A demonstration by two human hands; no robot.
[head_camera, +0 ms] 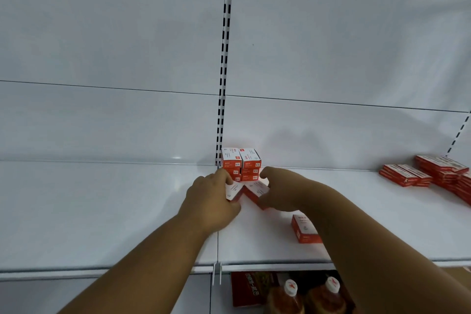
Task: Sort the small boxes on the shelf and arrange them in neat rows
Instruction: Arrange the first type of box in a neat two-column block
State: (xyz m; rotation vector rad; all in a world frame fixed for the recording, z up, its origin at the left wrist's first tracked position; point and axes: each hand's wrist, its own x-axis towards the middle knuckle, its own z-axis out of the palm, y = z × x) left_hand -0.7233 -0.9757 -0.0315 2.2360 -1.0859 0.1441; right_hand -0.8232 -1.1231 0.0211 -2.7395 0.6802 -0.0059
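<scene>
- Two stacks of small red-and-white boxes point(240, 164), side by side and touching, at the back of the white shelf point(102, 211), against the rear panel just right of the slotted upright point(224, 58).
- In front of the stacks, two more of the same boxes, both tilted: left held box point(234, 192) and right held box point(256, 192), leaning towards each other, near edges almost touching.
- Left hand point(211, 199) curled round the left held box, fingers wrapped over its far side, thumb not clearly visible.
- Right hand point(275, 188) gripping the right held box, fingers bent over its top and right side; fingertips close to the foot of the right stack.
- Nearer the front edge, a single loose box point(304, 228) lying on the shelf, partly hidden behind the right forearm, well apart from the stacks.
- Far right of the same shelf, piles of flatter red packs point(430, 173), laid in overlapping layers near the rear panel.
- Below the shelf edge, two bottles with white caps point(312, 293) and a red printed package point(251, 288) just left of them.
- Both forearms bare, reaching up from the bottom of the view.
</scene>
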